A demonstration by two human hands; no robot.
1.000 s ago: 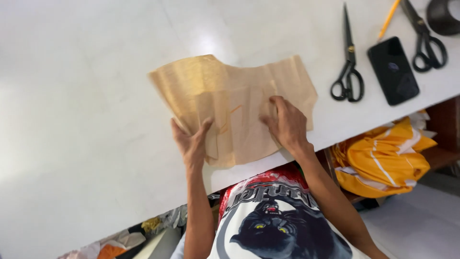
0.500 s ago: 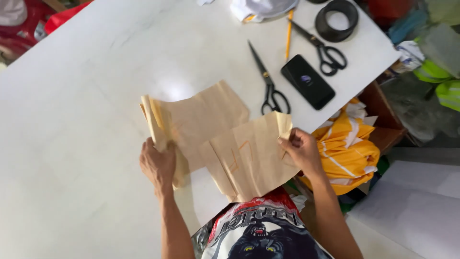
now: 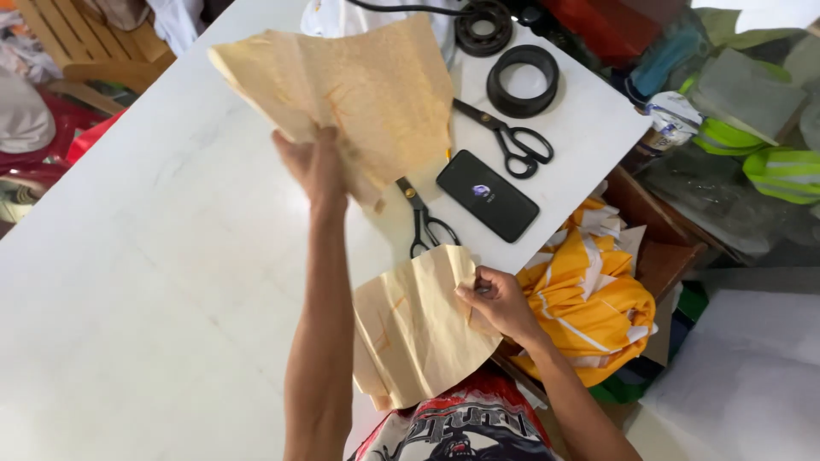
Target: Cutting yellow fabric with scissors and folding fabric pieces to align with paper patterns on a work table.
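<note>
With each hand's grip pinching its own tan paper piece, left hand (image 3: 314, 166) on the large sheet (image 3: 359, 94) and right hand (image 3: 500, 303) on the small sheet (image 3: 418, 329), separating them called for a grip kept firm and both sheets kept clear of the scissors (image 3: 423, 220) near the tabletop (image 3: 154, 256) edge.

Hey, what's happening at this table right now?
A person stands at a white table holding two tan paper pattern pieces apart. The left hand lifts the larger piece over the table; the right hand pinches the smaller piece near the table edge. Two pairs of black scissors, a black phone and a black ring lie on the table. Orange and white fabric sits piled beside it.
</note>
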